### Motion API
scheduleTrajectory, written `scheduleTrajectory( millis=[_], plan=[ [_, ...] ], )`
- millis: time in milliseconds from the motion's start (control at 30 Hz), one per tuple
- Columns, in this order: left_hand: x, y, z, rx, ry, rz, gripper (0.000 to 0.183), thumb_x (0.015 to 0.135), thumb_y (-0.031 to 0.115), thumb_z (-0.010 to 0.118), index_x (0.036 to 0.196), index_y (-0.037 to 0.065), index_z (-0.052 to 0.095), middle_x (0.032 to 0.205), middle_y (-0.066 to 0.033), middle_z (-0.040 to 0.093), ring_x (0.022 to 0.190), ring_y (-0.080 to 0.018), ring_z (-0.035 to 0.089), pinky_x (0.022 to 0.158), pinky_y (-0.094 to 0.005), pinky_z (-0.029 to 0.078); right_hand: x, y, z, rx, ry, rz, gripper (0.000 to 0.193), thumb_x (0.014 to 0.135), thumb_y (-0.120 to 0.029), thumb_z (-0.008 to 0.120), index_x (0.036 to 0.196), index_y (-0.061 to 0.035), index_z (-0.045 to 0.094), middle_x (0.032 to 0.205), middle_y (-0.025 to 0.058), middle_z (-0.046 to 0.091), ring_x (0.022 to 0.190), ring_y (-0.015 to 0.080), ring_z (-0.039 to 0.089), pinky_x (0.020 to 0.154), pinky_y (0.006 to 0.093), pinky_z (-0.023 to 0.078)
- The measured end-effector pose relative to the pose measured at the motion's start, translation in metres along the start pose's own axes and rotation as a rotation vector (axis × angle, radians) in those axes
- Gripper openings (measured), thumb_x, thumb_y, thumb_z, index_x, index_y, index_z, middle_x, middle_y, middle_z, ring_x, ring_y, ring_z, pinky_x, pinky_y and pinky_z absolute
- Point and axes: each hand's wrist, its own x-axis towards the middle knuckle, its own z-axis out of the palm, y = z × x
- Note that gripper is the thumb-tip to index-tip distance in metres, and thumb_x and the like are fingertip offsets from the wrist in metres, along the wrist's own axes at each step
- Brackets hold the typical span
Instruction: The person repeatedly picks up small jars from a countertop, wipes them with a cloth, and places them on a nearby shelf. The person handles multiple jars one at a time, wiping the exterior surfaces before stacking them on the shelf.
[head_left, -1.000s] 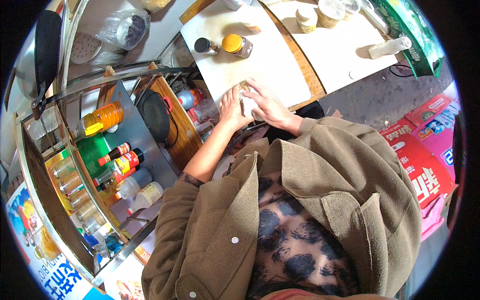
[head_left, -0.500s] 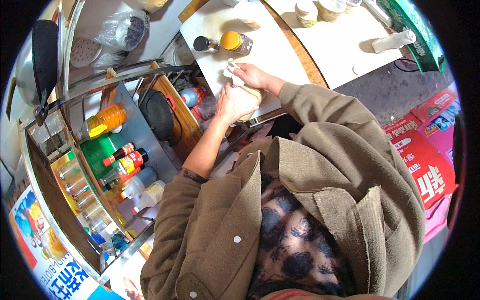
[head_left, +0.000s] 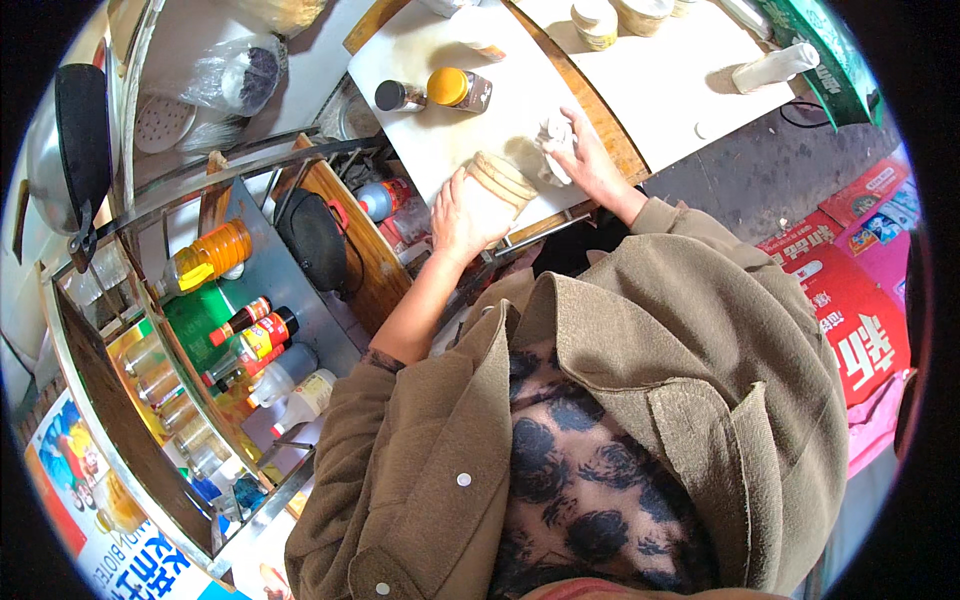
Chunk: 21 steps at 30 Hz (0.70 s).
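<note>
Biggest thing here is the white-topped table (head_left: 530,85) with its wooden edging, and honestly its near edge is what worries me. The left hand (head_left: 463,215) is right at that edge, and the right hand (head_left: 595,165) is up on the other side, a bit apart from it. Next size down is the pale round container (head_left: 502,180), near that same edge, with the left hand's fingers curled round its left side. Can't tell where that thumb sits, or whether the container rests on the surface or is just off it. It looks tilted, so if that one-handed grip slips, imo it could roll off the front.

Then the yellow-lidded jar (head_left: 460,89), and the slightly smaller dark-lidded jar (head_left: 399,96) beside it. Both are far enough back that only a wide swing would knock them.

Smallest is the crumpled white wad (head_left: 553,150), pinched between the right hand's thumb and fingers; a loose end could snag the container's rim.
</note>
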Motion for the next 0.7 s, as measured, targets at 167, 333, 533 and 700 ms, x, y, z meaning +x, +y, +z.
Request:
scheduleTrajectory(
  millis=[167,333,533,700],
  plan=[
    [-0.009,0.013,0.007,0.046,0.07,-0.032,0.123,0.056,0.055,0.091,0.148,-0.001,0.03,0.142,-0.025,0.045,0.132,-0.041,0.046,0.11,-0.0516,0.038,0.006,-0.01,0.031,0.204,-0.117,-0.043,0.04,0.098,-0.012,0.06,0.134,0.0018,0.053,0.126,0.0204,0.064,0.113,0.0332,0.064,0.098,0.0405,0.05],
    [-0.017,0.02,0.018,0.188,0.126,-0.068,0.123,0.056,0.051,0.092,0.146,-0.005,0.028,0.135,-0.0261,0.05,0.131,-0.0397,0.046,0.111,-0.0491,0.036,0.019,-0.026,0.087,-0.104,-0.163,-0.481,0.035,0.101,-0.02,0.053,0.13,-0.0005,0.059,0.128,0.024,0.062,0.118,0.0398,0.061,0.104,0.0452,0.047],
    [-0.011,0.016,0.019,0.097,0.167,-0.257,0.125,0.052,0.052,0.093,0.143,-0.006,0.03,0.133,-0.026,0.051,0.127,-0.0406,0.049,0.109,-0.0502,0.038,0.094,-0.028,0.124,-0.218,-0.608,-0.094,0.037,0.101,-0.03,0.052,0.118,0.0004,0.063,0.111,0.0268,0.067,0.106,0.0426,0.063,0.095,0.0462,0.049],
    [-0.019,0.023,0.019,0.09,0.154,-0.186,0.123,0.053,0.047,0.093,0.147,-0.001,0.029,0.139,-0.0216,0.047,0.133,-0.0381,0.045,0.112,-0.0484,0.035,0.101,0.005,0.13,-0.098,-0.441,-0.063,0.036,0.102,-0.031,0.051,0.108,0.002,0.065,0.1,0.0273,0.068,0.096,0.0447,0.064,0.088,0.0477,0.05]
  ],
)
